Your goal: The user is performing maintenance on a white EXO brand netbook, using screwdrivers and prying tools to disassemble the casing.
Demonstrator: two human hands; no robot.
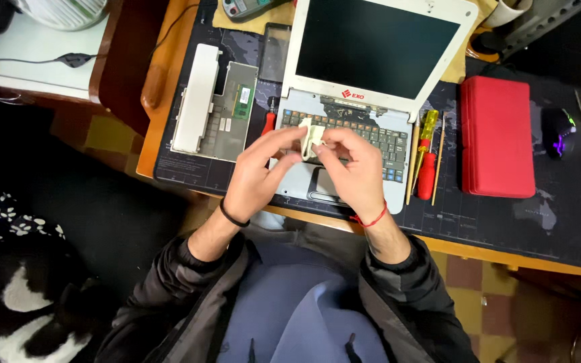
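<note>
hands, left (257, 176) and right (351, 171), pinch a pale folded wipe (313, 139) above the white laptop (364, 81), beside a red case (497, 137).

Laptop (371, 67) on desk mat (506, 222), case (497, 138) right, screwdrivers (427, 154) between (side by side)

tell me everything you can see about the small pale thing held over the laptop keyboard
The small pale piece is off-white, soft-looking and folded or crumpled, like a bit of cloth or wipe; the exact material is unclear. The left hand and right hand pinch it between their fingertips, one on each side. It is held above the keyboard of the open white laptop, apart from the keys.
</note>
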